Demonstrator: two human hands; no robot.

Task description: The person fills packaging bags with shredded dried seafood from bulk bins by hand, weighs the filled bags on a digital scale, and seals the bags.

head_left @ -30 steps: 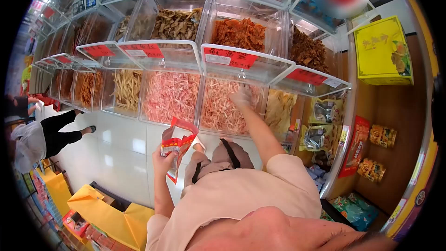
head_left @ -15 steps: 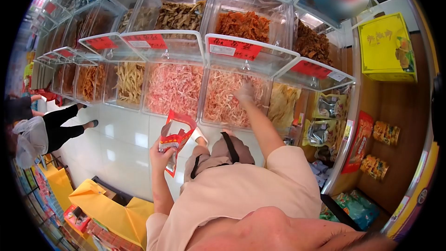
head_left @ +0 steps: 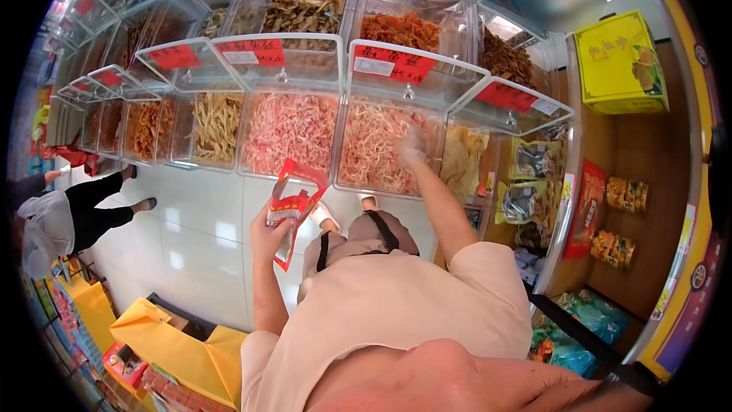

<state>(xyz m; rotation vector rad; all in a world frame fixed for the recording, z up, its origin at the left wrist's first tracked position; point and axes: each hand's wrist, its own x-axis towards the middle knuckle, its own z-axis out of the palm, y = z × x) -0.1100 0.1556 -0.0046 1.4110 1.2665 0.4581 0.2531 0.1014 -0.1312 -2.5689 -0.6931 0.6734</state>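
My left hand (head_left: 269,233) grips a red pouch (head_left: 299,200) with a clear window, held upright in front of my body. My right hand (head_left: 412,146), which seems to wear a thin clear glove, is at the right side of a clear bin of pale pink dried shreds (head_left: 374,149). Its fingers are blurred against the shreds, so I cannot make out whether they hold any. To the left stands a bin of brighter pink shreds (head_left: 290,133); on the right, another holds flat yellowish pieces (head_left: 463,160).
An upper row of bins carries red labels (head_left: 393,63) on white-framed lids. Right of me are shelves with a yellow box (head_left: 621,65) and jars (head_left: 627,194). A person in black trousers (head_left: 95,202) is at far left. Yellow-draped display boxes (head_left: 183,351) stand behind on the left.
My right hand stays at the same bin, with only a slight shift toward its right side. The red pouch is still in my left hand, raised slightly. The whole view has shifted a little.
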